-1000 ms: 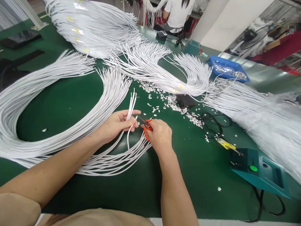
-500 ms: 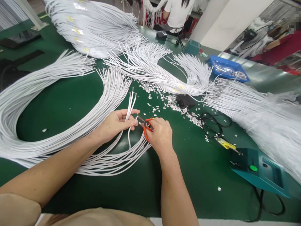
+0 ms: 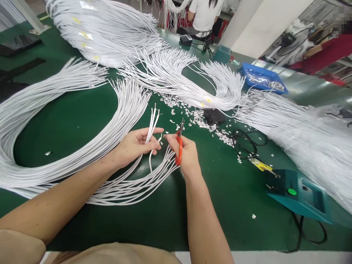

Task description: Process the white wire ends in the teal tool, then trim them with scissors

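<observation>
My left hand (image 3: 134,145) is closed on a few white cables (image 3: 152,126), whose tips with short bare ends point up past the fingers. One more cable end (image 3: 159,138) sticks out by my thumb, toward the right hand. My right hand (image 3: 187,152) holds orange-handled pliers (image 3: 179,145), jaws pointing up and away from the cables. Its thumb and forefinger reach toward that cable end; whether they touch it I cannot tell. Below both hands a loose bundle of white cables (image 3: 132,192) curves over the green table (image 3: 154,227).
A large looped cable bundle (image 3: 82,161) lies left, with more bundles behind. Small silvery scraps (image 3: 198,117) litter the middle. At right stand a teal device (image 3: 297,192), yellow-handled pliers (image 3: 261,165) and a plastic-wrapped bundle (image 3: 308,135); a blue tray (image 3: 264,79) sits farther back. Two people are beyond the table.
The pliers have swung from pointing left at the cable end to pointing up in my right hand. That hand's thumb and forefinger now extend toward the cable end. My left hand stays nearly still.
</observation>
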`<state>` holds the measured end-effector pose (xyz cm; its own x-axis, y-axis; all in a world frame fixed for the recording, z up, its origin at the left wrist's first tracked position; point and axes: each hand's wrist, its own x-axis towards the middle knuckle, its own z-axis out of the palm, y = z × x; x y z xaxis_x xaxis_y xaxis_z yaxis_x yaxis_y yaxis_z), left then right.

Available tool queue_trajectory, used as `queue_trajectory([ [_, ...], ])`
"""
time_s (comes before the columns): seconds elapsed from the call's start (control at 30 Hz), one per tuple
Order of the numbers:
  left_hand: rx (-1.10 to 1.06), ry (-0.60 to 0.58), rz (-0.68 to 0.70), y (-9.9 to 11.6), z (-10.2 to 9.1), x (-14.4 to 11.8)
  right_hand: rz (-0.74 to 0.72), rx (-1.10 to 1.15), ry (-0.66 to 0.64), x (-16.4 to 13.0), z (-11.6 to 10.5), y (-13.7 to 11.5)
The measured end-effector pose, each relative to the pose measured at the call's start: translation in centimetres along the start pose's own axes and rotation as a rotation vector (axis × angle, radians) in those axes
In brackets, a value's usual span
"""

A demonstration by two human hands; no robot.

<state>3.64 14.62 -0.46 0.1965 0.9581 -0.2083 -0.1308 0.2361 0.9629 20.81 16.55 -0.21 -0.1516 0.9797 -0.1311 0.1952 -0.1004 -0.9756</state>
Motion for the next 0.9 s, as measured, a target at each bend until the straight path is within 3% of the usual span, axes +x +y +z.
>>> queue_trajectory([
  [0.1,-0.005,-0.057,-0.025,0.0,0.3,-0.2,0.033,0.297,-0.124,0.0,0.6,-0.3],
  [0.17,-0.008,-0.052,-0.023,0.0,0.4,-0.3,0.024,0.389,-0.098,0.0,0.7,-0.3],
  [0.23,-0.025,-0.017,-0.013,0.0,0.4,-0.3,-0.009,0.405,0.052,0.0,0.6,-0.3],
  [0.37,0.035,0.053,-0.004,-0.1,0.2,-0.2,-0.090,0.337,0.573,0.1,-0.3,-0.4],
  [0.43,0.077,0.068,-0.016,-0.2,0.3,-0.2,-0.134,0.298,0.706,0.1,-0.7,-0.5],
  [0.53,0.065,0.031,-0.057,-0.2,0.6,-0.3,-0.157,0.283,0.605,0.0,-0.7,-0.7],
  [0.8,-0.013,-0.151,-0.123,-0.1,1.1,-0.7,0.020,0.594,0.004,0.1,-0.7,-0.4],
  [0.9,-0.050,-0.191,-0.129,-0.1,1.1,-0.8,0.086,0.651,-0.085,0.2,-0.5,-0.2],
])
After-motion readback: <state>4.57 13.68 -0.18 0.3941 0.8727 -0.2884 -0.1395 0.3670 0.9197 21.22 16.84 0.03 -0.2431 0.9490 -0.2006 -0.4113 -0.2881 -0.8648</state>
